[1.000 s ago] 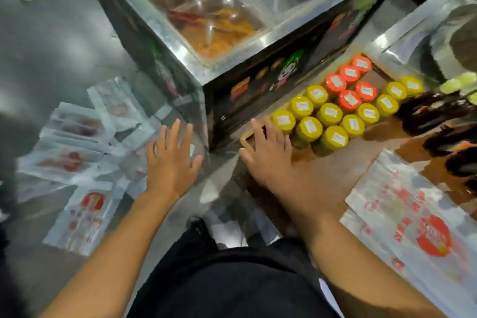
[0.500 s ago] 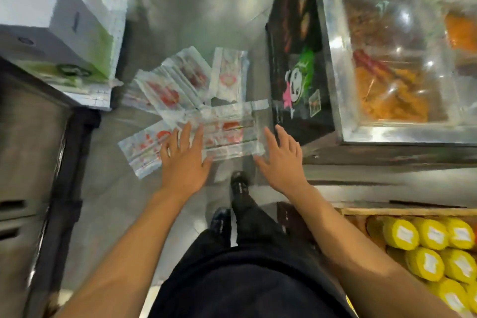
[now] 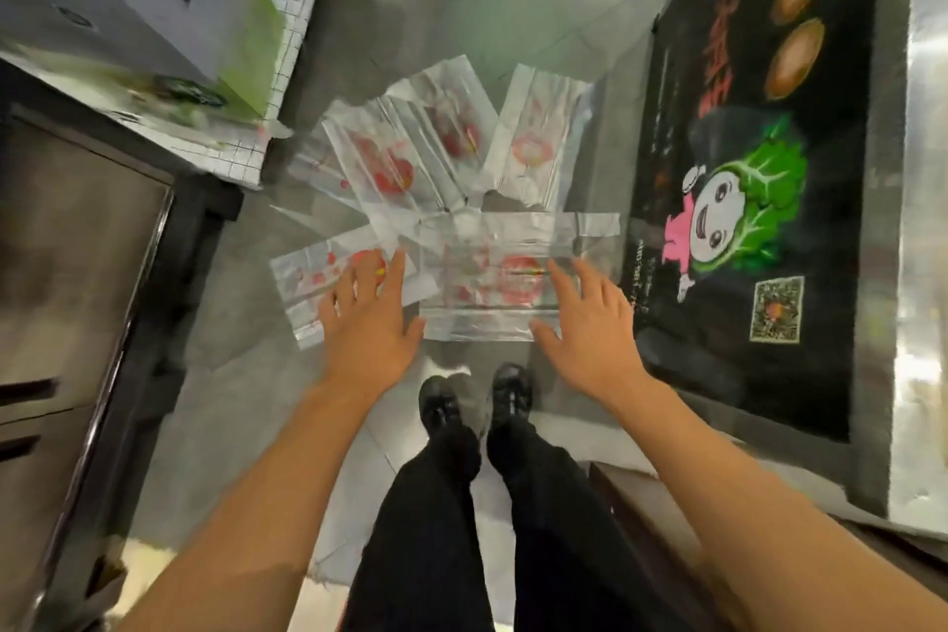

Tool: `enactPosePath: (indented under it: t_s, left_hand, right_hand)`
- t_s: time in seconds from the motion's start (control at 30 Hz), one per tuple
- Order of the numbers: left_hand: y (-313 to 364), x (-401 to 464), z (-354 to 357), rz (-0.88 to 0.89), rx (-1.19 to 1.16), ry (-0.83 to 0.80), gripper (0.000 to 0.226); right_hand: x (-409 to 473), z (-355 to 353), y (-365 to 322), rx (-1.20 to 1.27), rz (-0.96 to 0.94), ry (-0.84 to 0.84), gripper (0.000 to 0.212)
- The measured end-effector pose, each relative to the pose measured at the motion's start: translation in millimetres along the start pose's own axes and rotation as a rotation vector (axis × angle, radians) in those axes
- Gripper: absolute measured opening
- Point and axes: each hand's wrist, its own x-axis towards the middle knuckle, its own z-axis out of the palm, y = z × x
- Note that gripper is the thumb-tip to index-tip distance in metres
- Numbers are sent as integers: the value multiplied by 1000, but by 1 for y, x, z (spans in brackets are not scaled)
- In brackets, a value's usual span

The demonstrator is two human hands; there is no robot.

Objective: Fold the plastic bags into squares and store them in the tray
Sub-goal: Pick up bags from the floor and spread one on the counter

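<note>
Bags point(image 3: 461, 221): we had turned from the counter; left hand point(image 3: 367, 323) and right hand point(image 3: 590, 328), spread and empty, flanked the nearest bag point(image 3: 487, 282). Folding unstarted.

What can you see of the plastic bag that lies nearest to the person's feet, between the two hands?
The nearest plastic bag is thin, clear and crinkled, with a red print in the middle. It lies flat and spread wide on the grey floor, not yet folded, partly over other bags. The left hand and right hand are open at its two sides; whether they touch it I cannot tell.
</note>
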Motion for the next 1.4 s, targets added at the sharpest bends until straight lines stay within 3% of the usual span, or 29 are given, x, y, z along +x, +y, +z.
enactPosePath:
  t_s: [0.17,0.4,0.63,0.8,0.9,1.13,1.23,1.33,1.4]
  left_hand:
    - [-27,87,90,18,-64,-49,81]
    - [-80,208,295,159,-165,-159,82]
    - [-126,295,489,548,-167,-228,72]
    - [-142,306,580,763,-33,-224,62]
    - [-151,309,605,743,16,-163,51]
    - [-171,316,611,691,-124,-28,11]
    - [-173,317,595,566,-239,-88,15]
    - [-172,306,576,372,-297,-152,20]
    - [-173,295,565,337,-303,-135,25]
  right_hand:
    - [92,78,35,-26,-10,-13,73]
    - [214,273,124,-60,-54,-132,75]
    - [289,442,199,-5,-238,-149,69]
    - [328,499,206,-73,-324,-95,55]
    - [357,508,192,-105,-375,-69,49]
    - [424,507,137,-185,-613,-98,48]
    - [437,511,102,-149,-684,-132,44]
    - [449,526,61,-126,-870,-169,36]
    - [455,540,29,-180,-995,-195,31]
